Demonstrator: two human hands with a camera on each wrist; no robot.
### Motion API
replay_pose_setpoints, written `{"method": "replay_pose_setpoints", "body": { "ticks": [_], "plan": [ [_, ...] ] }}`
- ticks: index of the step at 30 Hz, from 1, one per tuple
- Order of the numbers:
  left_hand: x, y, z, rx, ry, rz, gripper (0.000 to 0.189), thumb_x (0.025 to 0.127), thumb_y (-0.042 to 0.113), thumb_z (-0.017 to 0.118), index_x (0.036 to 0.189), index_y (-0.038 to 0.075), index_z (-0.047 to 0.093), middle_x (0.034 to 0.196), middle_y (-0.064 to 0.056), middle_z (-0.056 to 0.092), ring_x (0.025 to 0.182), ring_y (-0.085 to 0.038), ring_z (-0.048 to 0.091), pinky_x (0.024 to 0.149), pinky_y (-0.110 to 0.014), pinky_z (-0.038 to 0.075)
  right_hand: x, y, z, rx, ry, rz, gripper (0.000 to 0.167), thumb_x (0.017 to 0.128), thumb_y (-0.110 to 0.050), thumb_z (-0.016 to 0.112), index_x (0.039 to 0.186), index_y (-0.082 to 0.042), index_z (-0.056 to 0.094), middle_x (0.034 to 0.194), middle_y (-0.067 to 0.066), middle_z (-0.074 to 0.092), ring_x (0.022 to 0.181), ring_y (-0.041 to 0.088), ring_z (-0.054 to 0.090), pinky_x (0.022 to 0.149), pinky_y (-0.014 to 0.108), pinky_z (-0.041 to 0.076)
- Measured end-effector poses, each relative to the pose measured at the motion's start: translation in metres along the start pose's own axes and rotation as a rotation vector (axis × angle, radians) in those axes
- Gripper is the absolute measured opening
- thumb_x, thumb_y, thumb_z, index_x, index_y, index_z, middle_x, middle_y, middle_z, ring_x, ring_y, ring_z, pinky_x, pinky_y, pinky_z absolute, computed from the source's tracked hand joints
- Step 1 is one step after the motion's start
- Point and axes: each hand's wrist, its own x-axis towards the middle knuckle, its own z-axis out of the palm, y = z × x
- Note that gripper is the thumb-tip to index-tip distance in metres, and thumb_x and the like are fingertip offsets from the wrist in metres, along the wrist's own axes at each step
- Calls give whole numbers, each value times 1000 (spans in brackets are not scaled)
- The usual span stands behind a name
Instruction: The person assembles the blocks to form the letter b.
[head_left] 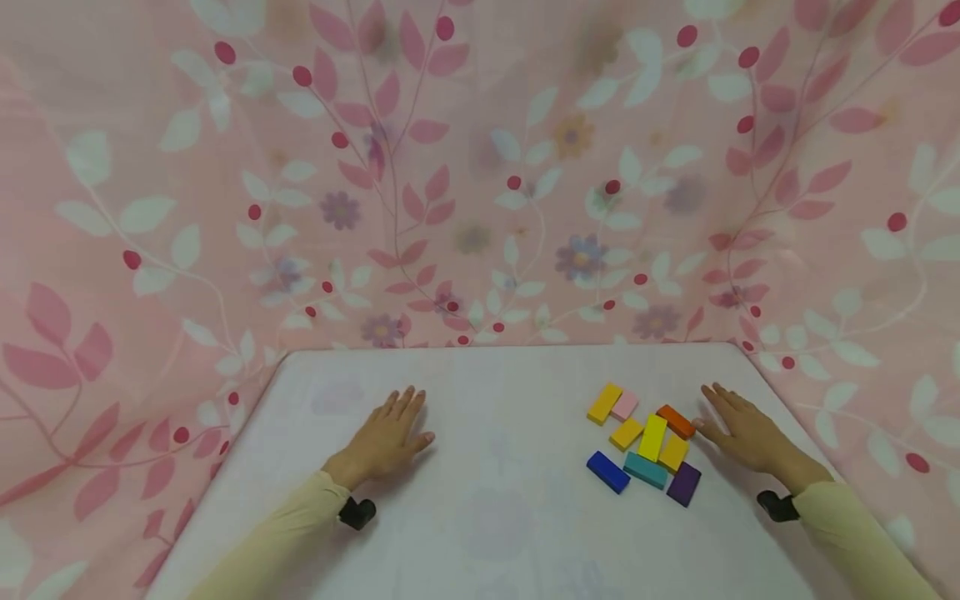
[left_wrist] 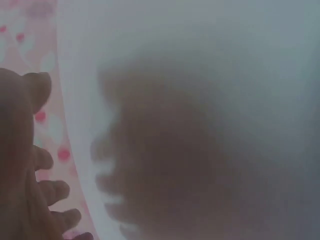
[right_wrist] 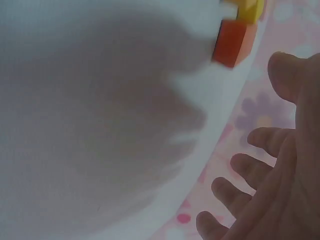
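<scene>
Around the orange block, on the white table, eight other blocks lie grouped; sides below are the person's own. The head view alone shows the full set. Just left of the orange block is the bright yellow block; just nearer the person is the amber block, with the purple block beyond that, nearer again. Left and nearer the person lie the teal block and, farther left, the blue block. Also left of the orange block are the small amber block, the pink block and the long amber block.

The right wrist view shows what the head view does not: a gap between the orange block and the thumb of the right hand. It also shows that hand's shadow reaching toward the orange block. The left wrist view shows the underside of the left hand and its shadow, but none of the blocks.

Grip: both hands are clamped on nothing, palms down, fingers extended and thumbs apart. The right is just right of the orange block; the left is well left of it, a broad stretch of tabletop between.

Edges: right of the orange block, the table's right side runs just past the right hand. Beyond the orange block, the far edge meets a pink floral cloth.
</scene>
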Motion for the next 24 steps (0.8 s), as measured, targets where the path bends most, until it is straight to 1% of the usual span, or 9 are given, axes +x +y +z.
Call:
{"method": "replay_pose_setpoints", "body": {
  "ticks": [5, 10, 14, 16, 17, 19, 20, 22, 24],
  "plan": [
    [12, 55, 31, 11, -13, 54, 76, 109, 46, 56, 166, 3, 30, 171, -27, 29, 159, -51, 27, 126, -64, 29, -4, -28, 2, -18, 17, -35, 78, 101, -42, 69, 156, 6, 42, 160, 40, 37, 139, 64, 39, 107, 83, 35],
    [15, 114, 50, -3, -77, 121, 75, 109, 51, 52, 168, 10, 30, 174, -21, 28, 160, -47, 26, 126, -62, 31, -4, -59, 5, 7, 27, -56, 68, 101, -44, 70, 151, -1, 54, 158, 36, 42, 138, 62, 43, 103, 81, 40],
    [19, 154, 61, 7, -145, 154, 76, 109, 57, 49, 170, 19, 25, 177, -14, 23, 163, -39, 22, 128, -59, 29, -1, -79, 8, -1, 93, -73, 55, 99, -39, 74, 140, -3, 66, 148, 33, 56, 131, 57, 53, 101, 76, 48],
    [22, 171, 66, 26, -164, 160, 77, 108, 60, 48, 171, 23, 24, 178, -11, 23, 164, -36, 23, 128, -57, 30, 1, -86, 11, -8, 138, -79, 50, 97, -36, 77, 133, -3, 71, 139, 29, 64, 121, 50, 61, 97, 70, 54],
    [24, 179, 69, 40, -159, 163, 76, 108, 60, 48, 170, 23, 25, 177, -10, 25, 163, -34, 26, 128, -56, 32, 2, -89, 13, -11, 160, -81, 48, 95, -36, 79, 130, -3, 73, 134, 28, 67, 116, 47, 63, 93, 66, 56],
    [28, 194, 74, 84, -106, 177, 73, 108, 59, 49, 168, 22, 32, 170, -9, 39, 156, -31, 39, 122, -50, 41, 4, -95, 18, -17, 200, -85, 46, 93, -35, 81, 125, -2, 76, 125, 25, 71, 106, 41, 65, 86, 60, 59],
    [31, 200, 77, 105, -56, 183, 70, 108, 57, 51, 165, 21, 38, 163, -9, 48, 148, -28, 47, 116, -44, 47, 5, -97, 20, -18, 216, -83, 45, 92, -35, 82, 122, -1, 77, 122, 24, 73, 103, 39, 65, 83, 58, 59],
    [37, 210, 83, 113, 57, 178, 61, 106, 52, 58, 155, 16, 53, 141, -8, 62, 124, -22, 58, 96, -33, 55, 8, -102, 24, -14, 233, -69, 45, 91, -36, 83, 119, -1, 78, 116, 23, 75, 98, 37, 65, 80, 56, 59],
    [44, 219, 89, 85, 168, 157, 50, 103, 47, 65, 139, 13, 67, 118, -6, 66, 102, -17, 59, 73, -25, 53, 10, -105, 28, -9, 238, -50, 46, 91, -38, 84, 117, 0, 78, 112, 22, 76, 96, 37, 65, 79, 56, 60]
  ]
}}
